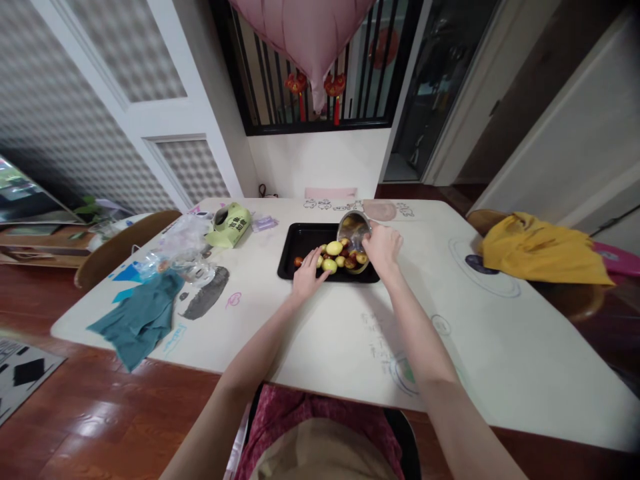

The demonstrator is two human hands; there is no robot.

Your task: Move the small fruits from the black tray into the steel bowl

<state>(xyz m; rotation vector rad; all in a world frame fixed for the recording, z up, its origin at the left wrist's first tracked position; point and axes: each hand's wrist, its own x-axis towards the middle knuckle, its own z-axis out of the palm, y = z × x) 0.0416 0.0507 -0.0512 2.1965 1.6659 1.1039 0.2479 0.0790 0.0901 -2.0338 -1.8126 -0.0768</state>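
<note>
A black rectangular tray [299, 233] lies on the table in front of me. My right hand [384, 250] grips the rim of a metal bowl [353, 227], which is tipped on its side over the tray's right half. Yellow-green and brown fruits [334, 249], jujube-like in look, are heaped at the bowl's mouth and in the tray. Fingers apart, my left hand [307, 277] rests at the tray's near edge beside the fruits. One brown fruit [299, 261] lies to its left.
Left on the table are a green printed bag [233, 225], clear plastic packaging [193, 267] and a teal cloth [143, 320] hanging over the edge. A yellow cloth [535, 250] covers a chair at right. A pink balloon [307, 33] hangs beyond the table.
</note>
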